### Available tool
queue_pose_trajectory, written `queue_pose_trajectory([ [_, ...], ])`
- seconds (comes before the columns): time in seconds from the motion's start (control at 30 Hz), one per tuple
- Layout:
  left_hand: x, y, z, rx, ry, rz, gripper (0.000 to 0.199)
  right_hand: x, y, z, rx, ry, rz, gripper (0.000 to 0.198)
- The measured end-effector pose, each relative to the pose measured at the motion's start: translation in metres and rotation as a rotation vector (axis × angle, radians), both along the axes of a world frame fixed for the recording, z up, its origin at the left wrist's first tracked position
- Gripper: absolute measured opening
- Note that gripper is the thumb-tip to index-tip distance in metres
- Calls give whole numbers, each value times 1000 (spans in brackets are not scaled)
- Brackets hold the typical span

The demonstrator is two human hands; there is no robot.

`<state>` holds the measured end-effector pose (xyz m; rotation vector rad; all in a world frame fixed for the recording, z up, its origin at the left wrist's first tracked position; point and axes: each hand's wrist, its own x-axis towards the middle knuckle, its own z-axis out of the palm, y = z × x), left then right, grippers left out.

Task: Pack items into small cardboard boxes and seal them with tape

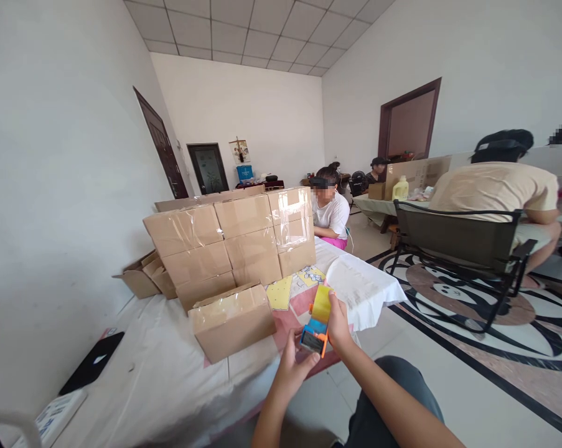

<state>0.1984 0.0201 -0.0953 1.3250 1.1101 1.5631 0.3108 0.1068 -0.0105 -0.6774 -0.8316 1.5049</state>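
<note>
Above the near edge of the table, both hands hold what looks like a tape dispenser, with a yellow roll-like part at the top, a blue body, orange parts and a dark lower end. My left hand grips the lower end from the left, its thumb underneath. Along the right side, the fingers of my right hand close round it. Left of my hands, a single closed cardboard box with clear tape on top sits on the table. Behind it stands a stack of taped cardboard boxes.
A white cloth and patterned sheets cover the table. A black flat item lies at the left. One person sits beyond the stack. Another person sits at right in a folding chair, beside another table with a yellowish jug.
</note>
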Motion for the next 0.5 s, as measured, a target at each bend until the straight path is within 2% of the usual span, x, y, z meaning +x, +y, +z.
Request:
queue_pose_trajectory([
  [0.5, 3, -1, 2, -1, 30, 33, 60, 2, 1, 1, 1, -37, 11, 54],
])
